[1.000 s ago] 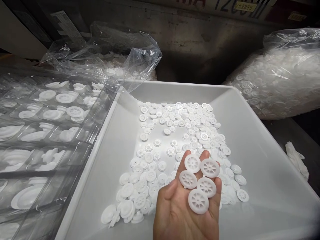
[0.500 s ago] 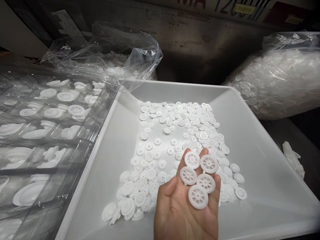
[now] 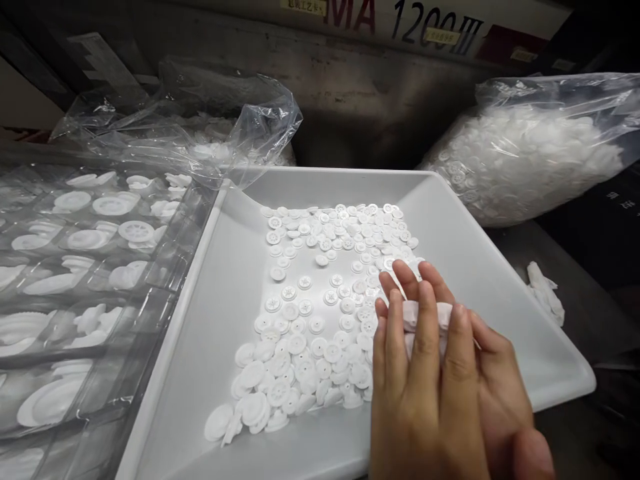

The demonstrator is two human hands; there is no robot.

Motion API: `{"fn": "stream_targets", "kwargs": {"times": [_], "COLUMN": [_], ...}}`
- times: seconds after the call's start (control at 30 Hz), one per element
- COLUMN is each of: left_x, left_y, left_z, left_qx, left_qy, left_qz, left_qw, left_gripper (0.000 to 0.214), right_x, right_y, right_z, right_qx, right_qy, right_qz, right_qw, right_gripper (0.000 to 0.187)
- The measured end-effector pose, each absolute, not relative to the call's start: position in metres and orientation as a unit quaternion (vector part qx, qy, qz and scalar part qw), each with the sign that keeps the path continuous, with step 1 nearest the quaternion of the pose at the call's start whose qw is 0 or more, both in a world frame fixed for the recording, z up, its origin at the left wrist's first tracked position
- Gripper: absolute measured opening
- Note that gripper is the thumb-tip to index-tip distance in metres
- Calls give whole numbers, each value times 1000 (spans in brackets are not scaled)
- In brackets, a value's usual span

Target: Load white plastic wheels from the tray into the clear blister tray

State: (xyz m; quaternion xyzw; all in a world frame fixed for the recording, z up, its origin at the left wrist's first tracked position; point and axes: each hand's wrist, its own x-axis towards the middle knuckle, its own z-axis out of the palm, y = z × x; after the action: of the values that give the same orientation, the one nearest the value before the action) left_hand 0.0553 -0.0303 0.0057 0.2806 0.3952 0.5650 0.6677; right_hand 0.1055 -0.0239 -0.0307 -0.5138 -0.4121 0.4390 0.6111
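On my feed the upper hand (image 3: 425,393) lies across the lower hand (image 3: 495,393), the two clenched together above the white tray (image 3: 210,287), and the fingers (image 3: 425,327) are closed, none released. A white wad (image 3: 443,319) is held between the hands, showing in the gaps between the fingers; I can't tell whether it is cloth or plastic parts. Loose wheels (image 3: 316,325) lie spread across the tray just left of the fingers. Beyond the fingertips and to the right sits a clear bag (image 3: 520,160) of white parts, with a crumpled cloth (image 3: 545,293) nearer. Well left of the fingers is a blister tray (image 3: 197,223). I'd keep the pressure even, so the wad doesn't drop among the wheels.
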Motion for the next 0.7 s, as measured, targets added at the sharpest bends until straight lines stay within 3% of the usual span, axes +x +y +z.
{"fn": "stream_targets", "kwargs": {"times": [0.1,0.3,0.43,0.7], "left_x": [46,15,16,30], "left_y": [-31,-27,-25,-28], "left_z": [-3,-14,-17,-14], "left_qx": [432,363,337,408], "left_qy": [389,369,365,427], "left_qz": [595,634,658,658], "left_qw": [554,575,565,466], "left_gripper": [28,49,49,63], "right_x": [87,88,85,84], "right_y": [-15,-11,-13,-17], "right_z": [-27,-10,-13,-15], "right_qx": [-462,-199,-96,-49], "right_qy": [-282,-63,-53,-44], "right_qz": [500,661,678,677], "right_qw": [676,721,727,733], "right_gripper": [60,57,61,59]}}
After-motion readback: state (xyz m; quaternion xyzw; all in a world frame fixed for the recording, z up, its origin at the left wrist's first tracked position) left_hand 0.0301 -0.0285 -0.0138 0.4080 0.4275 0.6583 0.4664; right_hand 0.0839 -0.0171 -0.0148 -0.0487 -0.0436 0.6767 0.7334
